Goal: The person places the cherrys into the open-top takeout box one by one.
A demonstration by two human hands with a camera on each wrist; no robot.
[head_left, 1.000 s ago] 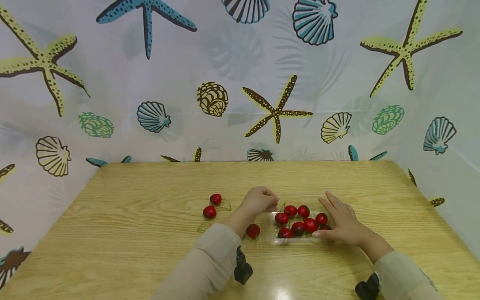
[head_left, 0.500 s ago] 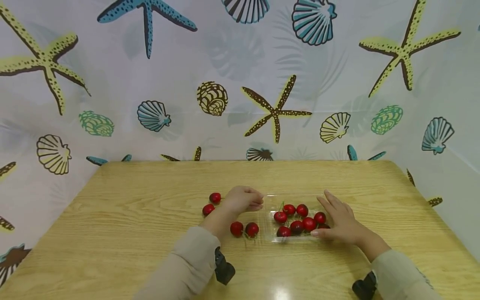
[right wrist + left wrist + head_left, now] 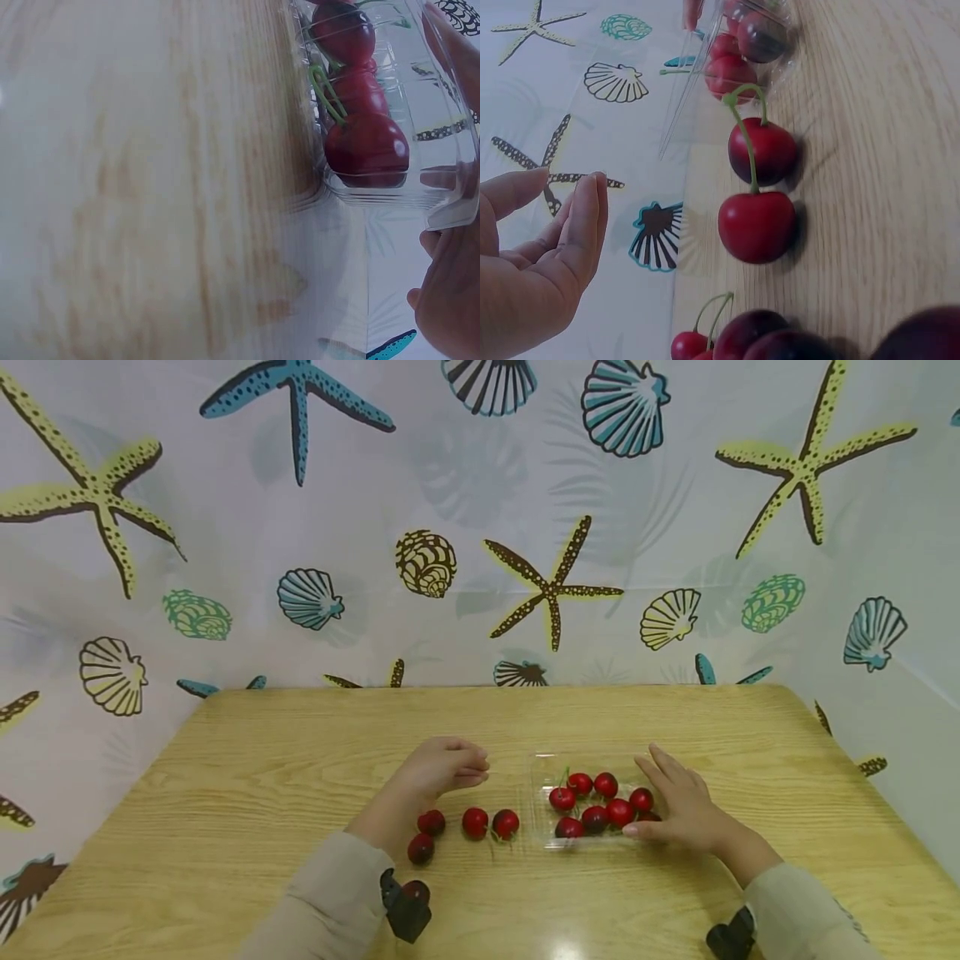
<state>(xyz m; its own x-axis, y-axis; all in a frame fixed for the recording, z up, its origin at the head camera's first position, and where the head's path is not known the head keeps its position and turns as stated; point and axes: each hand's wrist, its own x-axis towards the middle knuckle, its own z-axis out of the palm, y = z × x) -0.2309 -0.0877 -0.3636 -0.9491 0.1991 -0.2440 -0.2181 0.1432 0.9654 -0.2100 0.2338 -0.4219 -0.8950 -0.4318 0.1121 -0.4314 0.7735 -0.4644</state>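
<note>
My left hand (image 3: 442, 768) hovers over the table to the left of a clear plastic container (image 3: 536, 802), holding nothing. In the left wrist view its thumb and fingers (image 3: 583, 225) stand apart. Below and beside it lie several loose red cherries; two of them, a cherry (image 3: 475, 822) and another cherry (image 3: 506, 824), sit side by side near the container. Inside the container are several cherries (image 3: 619, 812), some with green stems. My right hand (image 3: 686, 810) rests at the container's right end with its fingers spread and mostly straight. Part of the container's right end is hidden by this hand.
More dark red cherries lie under and beside the left forearm, among them a cherry (image 3: 421, 849) and one partly behind the wrist camera (image 3: 408, 912). The wooden table (image 3: 285, 735) ends at a white cloth (image 3: 360, 527) printed with shells and starfish.
My left hand has moved left, away from the container, with its forearm uncovering cherries near the middle and covering the two farther back. My right hand stays at the container's right end.
</note>
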